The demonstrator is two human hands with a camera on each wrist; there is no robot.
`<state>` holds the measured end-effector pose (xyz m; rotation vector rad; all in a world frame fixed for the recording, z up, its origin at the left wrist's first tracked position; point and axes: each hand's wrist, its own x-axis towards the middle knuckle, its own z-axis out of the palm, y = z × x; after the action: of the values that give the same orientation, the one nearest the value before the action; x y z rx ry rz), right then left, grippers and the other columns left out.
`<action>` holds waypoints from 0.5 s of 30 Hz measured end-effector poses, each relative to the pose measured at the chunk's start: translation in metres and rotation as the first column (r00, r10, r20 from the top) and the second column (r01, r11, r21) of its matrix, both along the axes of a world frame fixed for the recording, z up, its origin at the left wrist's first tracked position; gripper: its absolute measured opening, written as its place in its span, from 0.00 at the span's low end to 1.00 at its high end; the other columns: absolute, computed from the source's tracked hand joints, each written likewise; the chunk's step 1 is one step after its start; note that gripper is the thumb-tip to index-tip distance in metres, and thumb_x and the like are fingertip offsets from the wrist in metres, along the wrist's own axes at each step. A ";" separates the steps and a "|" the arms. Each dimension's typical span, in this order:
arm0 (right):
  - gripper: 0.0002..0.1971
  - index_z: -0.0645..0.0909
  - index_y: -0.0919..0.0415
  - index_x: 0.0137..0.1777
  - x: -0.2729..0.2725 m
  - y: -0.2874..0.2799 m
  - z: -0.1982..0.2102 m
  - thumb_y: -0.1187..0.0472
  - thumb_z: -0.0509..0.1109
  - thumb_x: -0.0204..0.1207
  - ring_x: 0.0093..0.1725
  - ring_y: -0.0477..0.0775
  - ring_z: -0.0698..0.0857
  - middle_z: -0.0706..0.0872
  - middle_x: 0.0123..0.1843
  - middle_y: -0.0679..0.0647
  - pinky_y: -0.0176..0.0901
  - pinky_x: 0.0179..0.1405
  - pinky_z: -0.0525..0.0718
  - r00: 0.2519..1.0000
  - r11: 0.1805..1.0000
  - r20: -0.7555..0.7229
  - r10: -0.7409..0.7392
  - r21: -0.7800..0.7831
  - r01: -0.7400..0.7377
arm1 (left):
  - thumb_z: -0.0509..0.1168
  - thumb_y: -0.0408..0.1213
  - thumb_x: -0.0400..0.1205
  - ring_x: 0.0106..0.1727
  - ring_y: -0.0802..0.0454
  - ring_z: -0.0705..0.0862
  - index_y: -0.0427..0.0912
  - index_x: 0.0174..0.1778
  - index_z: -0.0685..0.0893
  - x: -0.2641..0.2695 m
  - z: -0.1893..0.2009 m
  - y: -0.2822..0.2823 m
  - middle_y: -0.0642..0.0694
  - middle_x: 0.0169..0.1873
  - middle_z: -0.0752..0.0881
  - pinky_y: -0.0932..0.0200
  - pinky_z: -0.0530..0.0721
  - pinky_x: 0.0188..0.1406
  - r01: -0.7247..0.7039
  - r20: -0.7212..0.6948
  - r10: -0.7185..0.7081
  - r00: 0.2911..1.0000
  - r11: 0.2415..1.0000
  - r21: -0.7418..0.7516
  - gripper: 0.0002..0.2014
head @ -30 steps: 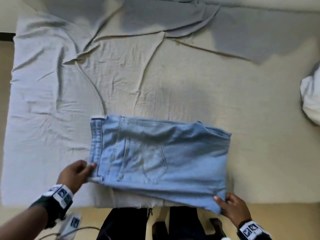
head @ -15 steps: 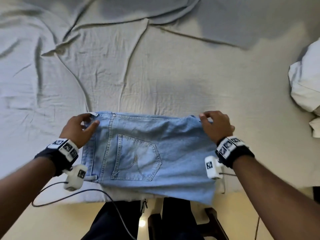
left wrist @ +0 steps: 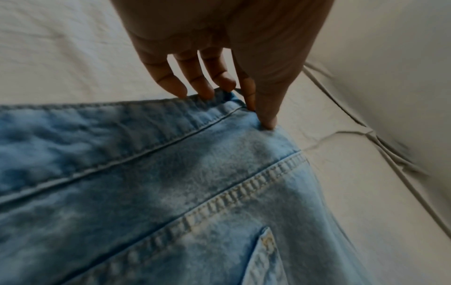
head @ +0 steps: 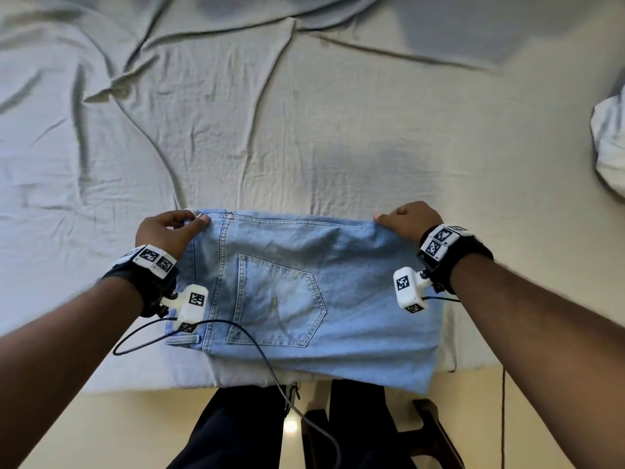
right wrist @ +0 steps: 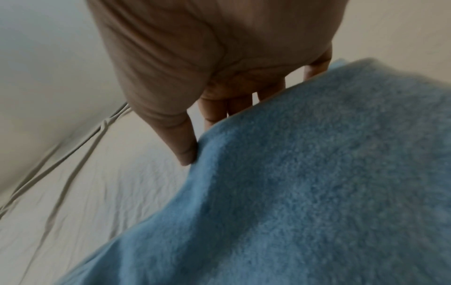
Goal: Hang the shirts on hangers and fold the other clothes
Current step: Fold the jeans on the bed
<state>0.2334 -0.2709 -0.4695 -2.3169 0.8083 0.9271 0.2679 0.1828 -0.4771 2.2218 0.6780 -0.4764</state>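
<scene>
Folded light-blue jeans (head: 304,292) lie at the near edge of the bed, back pocket up, waistband at the left. My left hand (head: 169,228) pinches the far left corner at the waistband; the left wrist view shows the left hand (left wrist: 234,92) with thumb on top and fingers behind the jeans (left wrist: 171,183). At the far right corner my right hand (head: 406,220) grips the folded edge. In the right wrist view, the right hand (right wrist: 207,119) has its thumb on the denim (right wrist: 317,183) and its fingers under the fold.
A wrinkled grey-white sheet (head: 270,130) covers the bed beyond the jeans. A white garment (head: 608,147) lies at the right edge. Below the bed's near edge are my dark trouser legs (head: 236,428) and a dark wooden stool (head: 433,434). Wrist-camera cables hang over the jeans.
Both hands left the near corners of the jeans and took hold of the far corners. Since half a second ago they have stayed there.
</scene>
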 end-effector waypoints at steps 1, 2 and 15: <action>0.24 0.92 0.65 0.43 -0.002 0.001 0.002 0.40 0.78 0.77 0.53 0.64 0.90 0.93 0.48 0.62 0.47 0.49 0.83 1.000 1.000 0.020 -0.013 0.001 0.013 | 0.81 0.55 0.74 0.49 0.51 0.90 0.50 0.49 0.94 0.001 -0.001 0.001 0.50 0.45 0.93 0.62 0.81 0.53 -0.019 -0.001 0.019 1.000 1.000 0.006 0.15; 0.20 0.93 0.62 0.44 -0.002 0.000 0.002 0.42 0.78 0.78 0.53 0.63 0.90 0.93 0.47 0.59 0.46 0.50 0.83 0.998 0.999 0.044 -0.046 0.008 0.045 | 0.81 0.56 0.75 0.50 0.52 0.90 0.50 0.49 0.94 0.002 -0.002 0.003 0.51 0.45 0.93 0.62 0.81 0.53 -0.051 -0.002 0.051 0.999 0.999 0.007 0.15; 0.17 0.87 0.42 0.52 -0.018 0.009 -0.006 0.33 0.67 0.77 0.62 0.58 0.85 0.89 0.54 0.40 0.66 0.71 0.76 0.961 0.975 0.263 -0.082 -0.180 0.132 | 0.74 0.51 0.83 0.53 0.44 0.86 0.42 0.55 0.92 0.018 0.004 -0.024 0.40 0.56 0.91 0.56 0.81 0.59 -0.046 0.067 0.036 0.997 0.985 0.167 0.16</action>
<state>0.2157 -0.2617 -0.4753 -2.4654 0.9396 0.5079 0.2863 0.1583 -0.4735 2.3653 0.7532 -0.3367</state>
